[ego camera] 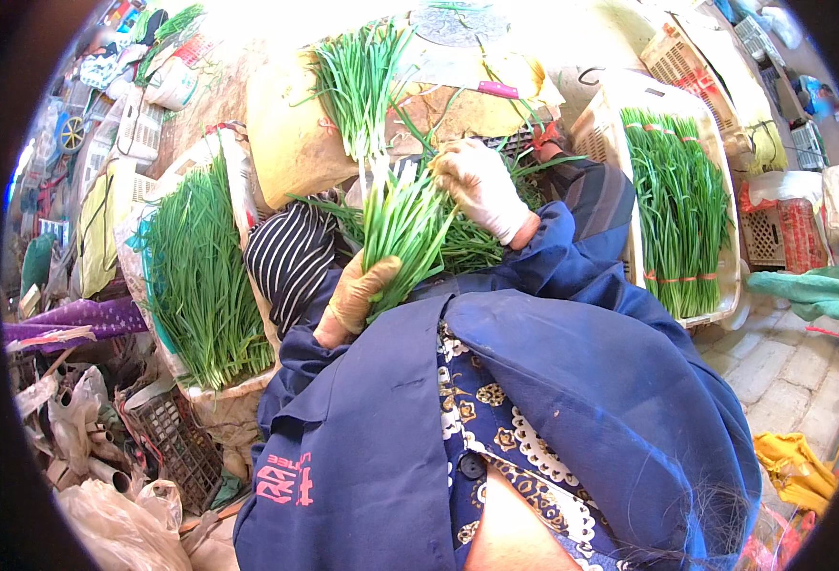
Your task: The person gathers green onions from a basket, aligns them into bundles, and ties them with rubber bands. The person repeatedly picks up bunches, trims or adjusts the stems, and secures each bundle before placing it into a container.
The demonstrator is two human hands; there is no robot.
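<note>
My left hand (359,289), in a stained glove, grips a bunch of Chinese chives (398,221) in front of my chest, with its pale stem ends pointing away from me. Beside those ends is my right hand (480,189), in a whitish glove with the fingers curled; whether a stem is pinched in it is hidden. Loose chives (473,246) lie in my lap under both hands. Just beyond, another bunch of chives (362,93) rests on a yellow padded surface (284,135), its pale ends towards me.
A pink-handled knife (498,89) lies at the far work surface. At left stands a crate of loose chives (205,278); at right, a white plastic crate (730,285) holds chives tied with red bands. Plastic bags (120,517) and a black crate (173,442) lie at lower left.
</note>
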